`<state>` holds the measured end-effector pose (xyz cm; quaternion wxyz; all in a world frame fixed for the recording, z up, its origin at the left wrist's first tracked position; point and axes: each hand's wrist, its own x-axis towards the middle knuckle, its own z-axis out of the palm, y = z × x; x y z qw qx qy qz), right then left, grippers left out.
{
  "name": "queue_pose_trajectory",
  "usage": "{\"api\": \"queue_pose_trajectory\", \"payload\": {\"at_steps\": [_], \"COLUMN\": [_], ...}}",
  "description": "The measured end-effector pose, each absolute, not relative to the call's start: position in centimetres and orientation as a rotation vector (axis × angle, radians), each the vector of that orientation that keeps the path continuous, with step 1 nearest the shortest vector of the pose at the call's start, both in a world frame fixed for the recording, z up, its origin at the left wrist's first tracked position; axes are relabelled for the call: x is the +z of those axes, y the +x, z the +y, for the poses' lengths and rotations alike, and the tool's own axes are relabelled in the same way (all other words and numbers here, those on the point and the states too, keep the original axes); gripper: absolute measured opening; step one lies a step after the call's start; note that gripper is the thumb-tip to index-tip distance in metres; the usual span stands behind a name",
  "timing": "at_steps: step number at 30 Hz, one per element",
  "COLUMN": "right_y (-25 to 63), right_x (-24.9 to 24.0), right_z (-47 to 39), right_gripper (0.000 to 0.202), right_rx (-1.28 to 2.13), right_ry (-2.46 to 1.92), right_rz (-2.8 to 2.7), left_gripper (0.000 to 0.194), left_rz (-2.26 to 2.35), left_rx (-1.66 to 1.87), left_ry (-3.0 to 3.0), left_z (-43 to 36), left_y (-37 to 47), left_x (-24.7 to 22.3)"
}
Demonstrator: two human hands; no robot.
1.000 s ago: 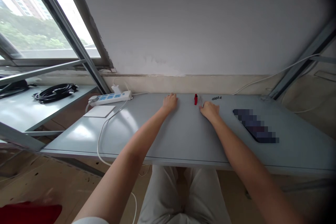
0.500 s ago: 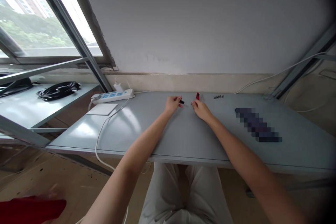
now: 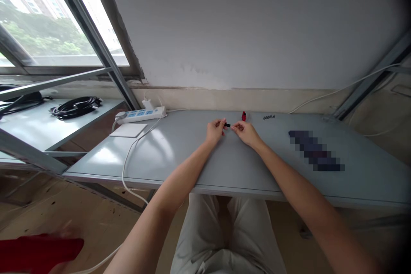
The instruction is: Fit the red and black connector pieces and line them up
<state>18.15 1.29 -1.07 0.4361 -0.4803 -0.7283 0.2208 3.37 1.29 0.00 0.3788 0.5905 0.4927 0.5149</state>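
Observation:
My left hand [image 3: 214, 131] is closed in a pinch around a small black stick-like piece [image 3: 227, 125], whose free end points right. Fingers pressed together, my right hand [image 3: 245, 132] meets the tip of that black piece; what it grips, if anything, is too small to make out. Just behind the right hand a small red object with a dark part [image 3: 244, 115] sits on the grey table [image 3: 231, 167]. Several tiny dark parts [image 3: 269, 117] lie in a row farther right, near the wall.
A white power strip [image 3: 141, 114] with plugs and a flat white square [image 3: 129, 130] lie at the left. Their white cable [image 3: 126, 171] hangs over the front edge. A pixelated dark object [image 3: 316, 150] rests at the right. Black coiled cable [image 3: 77, 108] lies on the neighbouring table.
My hands have come together: the gap between the black piece and my right fingers has closed. The whole view has shifted slightly.

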Motion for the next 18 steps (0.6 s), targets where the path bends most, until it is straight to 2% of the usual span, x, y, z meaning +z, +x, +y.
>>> {"api": "queue_pose_trajectory", "payload": {"at_steps": [7, 18], "right_y": [19.09, 18.97], "right_x": [-0.48, 0.01], "right_z": [0.84, 0.39], "right_gripper": [0.020, 0.016], "right_rx": [0.154, 0.007], "right_ry": [-1.171, -1.312], "right_rz": [-1.970, -2.091], "left_gripper": [0.036, 0.028], "left_rz": [1.266, 1.207], "left_rx": [1.328, 1.292], "left_ry": [1.412, 1.384], "left_z": [1.49, 1.12], "left_y": [3.26, 3.51], "left_x": [-0.33, -0.12]}}
